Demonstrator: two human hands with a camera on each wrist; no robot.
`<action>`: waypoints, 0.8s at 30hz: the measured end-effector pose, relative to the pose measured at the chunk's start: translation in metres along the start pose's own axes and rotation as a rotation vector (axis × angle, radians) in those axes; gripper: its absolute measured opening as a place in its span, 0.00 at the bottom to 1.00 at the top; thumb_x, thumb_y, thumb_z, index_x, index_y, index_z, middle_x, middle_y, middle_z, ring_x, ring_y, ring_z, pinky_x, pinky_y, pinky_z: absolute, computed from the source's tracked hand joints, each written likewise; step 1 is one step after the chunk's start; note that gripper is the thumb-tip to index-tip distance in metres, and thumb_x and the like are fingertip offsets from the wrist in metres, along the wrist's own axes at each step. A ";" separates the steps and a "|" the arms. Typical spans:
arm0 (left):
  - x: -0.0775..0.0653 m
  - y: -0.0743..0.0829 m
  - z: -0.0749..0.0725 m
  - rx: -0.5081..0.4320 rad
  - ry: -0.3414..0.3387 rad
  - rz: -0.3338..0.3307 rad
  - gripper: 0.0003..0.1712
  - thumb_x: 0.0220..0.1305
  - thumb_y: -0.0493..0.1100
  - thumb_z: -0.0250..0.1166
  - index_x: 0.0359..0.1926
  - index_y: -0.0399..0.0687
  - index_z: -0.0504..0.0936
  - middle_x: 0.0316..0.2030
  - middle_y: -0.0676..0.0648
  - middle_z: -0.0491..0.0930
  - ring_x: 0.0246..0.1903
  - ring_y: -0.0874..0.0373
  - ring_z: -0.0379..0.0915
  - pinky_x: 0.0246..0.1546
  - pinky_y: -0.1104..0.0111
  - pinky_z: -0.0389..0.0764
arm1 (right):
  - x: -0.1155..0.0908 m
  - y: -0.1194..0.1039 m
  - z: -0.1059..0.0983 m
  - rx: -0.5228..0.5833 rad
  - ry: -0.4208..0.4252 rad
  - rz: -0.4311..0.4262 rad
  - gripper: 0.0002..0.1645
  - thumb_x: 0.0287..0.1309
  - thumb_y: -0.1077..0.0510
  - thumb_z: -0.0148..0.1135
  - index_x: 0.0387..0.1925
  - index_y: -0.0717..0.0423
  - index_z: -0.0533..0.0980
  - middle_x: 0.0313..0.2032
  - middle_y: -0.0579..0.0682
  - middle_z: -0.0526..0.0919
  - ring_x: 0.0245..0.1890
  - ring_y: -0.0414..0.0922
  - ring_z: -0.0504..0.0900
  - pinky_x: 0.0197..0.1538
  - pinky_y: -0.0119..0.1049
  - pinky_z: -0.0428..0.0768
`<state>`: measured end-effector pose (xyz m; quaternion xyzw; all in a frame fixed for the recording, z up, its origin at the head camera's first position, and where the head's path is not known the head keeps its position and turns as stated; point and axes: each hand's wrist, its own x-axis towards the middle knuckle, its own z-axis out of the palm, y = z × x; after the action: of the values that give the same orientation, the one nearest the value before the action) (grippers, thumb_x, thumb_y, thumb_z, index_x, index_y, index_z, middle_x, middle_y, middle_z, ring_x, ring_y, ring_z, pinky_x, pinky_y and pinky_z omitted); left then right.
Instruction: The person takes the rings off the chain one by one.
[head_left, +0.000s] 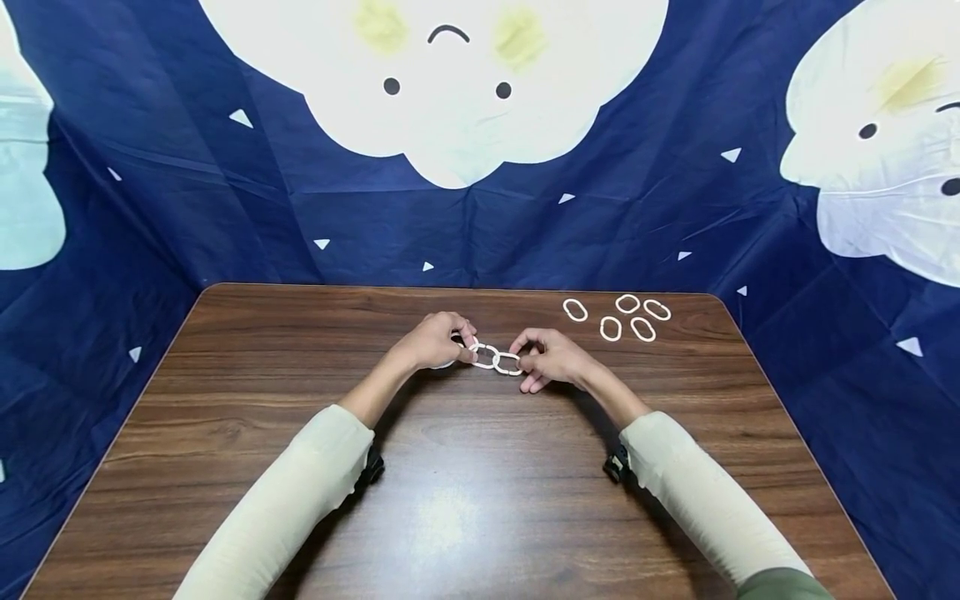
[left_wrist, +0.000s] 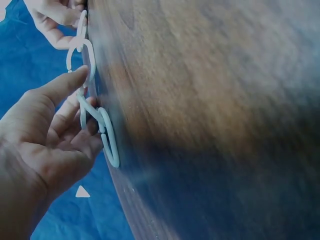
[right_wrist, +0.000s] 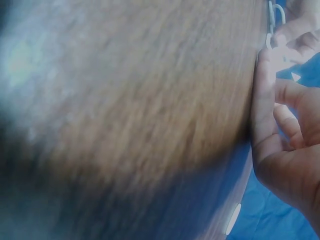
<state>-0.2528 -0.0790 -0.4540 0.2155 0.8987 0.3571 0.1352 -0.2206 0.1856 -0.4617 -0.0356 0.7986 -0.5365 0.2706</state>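
A short chain of white oval plastic links [head_left: 483, 367] stretches between the two hands, low over the wooden table. My left hand [head_left: 438, 342] pinches one link between thumb and fingers, and part of the chain lies behind those fingers. In the left wrist view, a further link [left_wrist: 113, 137] hangs by the fingertips against the tabletop. My right hand [head_left: 557, 358] grips the chain's right end link [head_left: 507, 372], its thumb and fingertips hiding the link's far end. In the right wrist view, the right hand's fingers cover most of that link.
Several loose white links [head_left: 602, 327] lie at the table's back right, beyond the right hand. The brown wooden table [head_left: 450, 450] spreads in front of the person. A dark blue curtain [head_left: 187, 167] with white clouds and triangles hangs behind and at the sides.
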 end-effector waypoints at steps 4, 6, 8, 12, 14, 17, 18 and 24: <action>0.000 -0.002 0.001 -0.087 0.000 -0.022 0.09 0.61 0.38 0.82 0.35 0.43 0.88 0.62 0.39 0.91 0.69 0.41 0.83 0.79 0.49 0.74 | 0.000 0.000 0.000 0.000 0.002 0.004 0.15 0.74 0.70 0.60 0.59 0.68 0.77 0.35 0.55 0.80 0.26 0.45 0.93 0.32 0.35 0.92; -0.001 -0.003 0.001 -0.154 -0.001 -0.046 0.09 0.61 0.37 0.83 0.35 0.42 0.88 0.62 0.38 0.90 0.70 0.40 0.82 0.80 0.49 0.72 | 0.000 0.000 0.000 0.004 -0.001 0.006 0.14 0.75 0.69 0.60 0.58 0.68 0.77 0.35 0.55 0.81 0.26 0.45 0.93 0.33 0.35 0.92; -0.001 -0.003 0.001 -0.216 -0.001 -0.072 0.10 0.60 0.36 0.84 0.35 0.41 0.88 0.63 0.37 0.90 0.71 0.40 0.81 0.82 0.48 0.70 | 0.001 0.000 0.000 0.008 -0.003 0.010 0.13 0.76 0.69 0.61 0.57 0.69 0.77 0.35 0.55 0.81 0.26 0.45 0.93 0.33 0.36 0.92; -0.003 -0.004 0.000 -0.270 -0.002 -0.100 0.10 0.60 0.36 0.84 0.35 0.39 0.89 0.64 0.36 0.89 0.76 0.39 0.77 0.85 0.47 0.66 | 0.001 0.000 0.000 0.025 -0.011 0.024 0.11 0.78 0.68 0.62 0.57 0.68 0.76 0.35 0.54 0.80 0.27 0.45 0.92 0.34 0.35 0.92; -0.003 -0.004 0.000 -0.275 -0.005 -0.107 0.10 0.61 0.36 0.84 0.35 0.39 0.89 0.65 0.36 0.89 0.79 0.39 0.73 0.87 0.47 0.63 | 0.001 0.000 -0.001 0.035 -0.013 0.033 0.11 0.79 0.68 0.61 0.57 0.68 0.75 0.36 0.54 0.80 0.27 0.44 0.92 0.35 0.34 0.92; -0.003 -0.004 0.000 -0.271 0.001 -0.112 0.11 0.61 0.36 0.85 0.34 0.40 0.88 0.65 0.37 0.90 0.82 0.40 0.70 0.89 0.47 0.58 | 0.000 0.001 0.000 0.047 -0.007 0.044 0.09 0.81 0.67 0.60 0.56 0.67 0.75 0.37 0.53 0.81 0.27 0.43 0.91 0.35 0.33 0.91; -0.003 -0.005 0.000 -0.272 0.005 -0.114 0.11 0.61 0.36 0.85 0.33 0.40 0.89 0.64 0.37 0.90 0.82 0.40 0.70 0.89 0.47 0.58 | 0.000 0.001 0.000 0.052 -0.004 0.044 0.09 0.81 0.66 0.59 0.56 0.67 0.75 0.38 0.53 0.81 0.28 0.43 0.91 0.35 0.32 0.91; -0.004 -0.006 0.000 -0.260 0.028 -0.107 0.11 0.58 0.37 0.86 0.32 0.42 0.89 0.61 0.38 0.92 0.81 0.41 0.73 0.89 0.48 0.59 | -0.002 0.002 0.000 0.071 0.018 0.037 0.10 0.83 0.64 0.59 0.57 0.67 0.74 0.40 0.53 0.82 0.30 0.41 0.91 0.35 0.32 0.89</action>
<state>-0.2514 -0.0847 -0.4574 0.1428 0.8568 0.4660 0.1683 -0.2181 0.1873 -0.4625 -0.0065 0.7819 -0.5597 0.2743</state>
